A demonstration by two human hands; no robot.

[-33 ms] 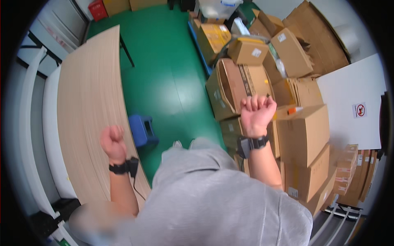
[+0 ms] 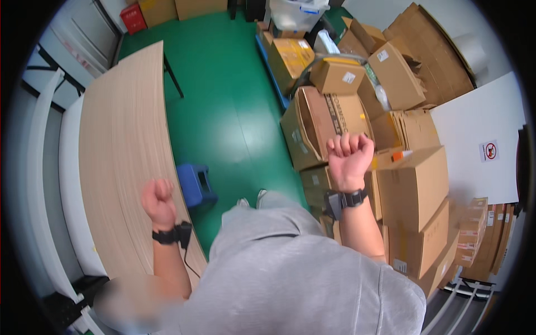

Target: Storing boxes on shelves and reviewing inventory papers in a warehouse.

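Note:
My left hand is closed in a fist above the long wood-grain table, near its right edge. Nothing shows in its fingers. On the right, my right hand is raised with its palm side up and its fingers curled in, also with nothing visible in them. It is held in front of a stack of cardboard boxes, and I cannot tell any contact. Each wrist wears a black strap with a small dark block, the left strap with a thin cable, the right strap without a visible one.
A blue plastic stool stands on the green floor beside the table. Cardboard boxes and flattened sheets fill the right side, with an open box nearest the walkway. Further off are a clear plastic bin and a red box.
The whole view has shifted slightly, with the table and boxes sitting a little lower. My left fist is slightly lower and further right in the picture. Both hands stay closed.

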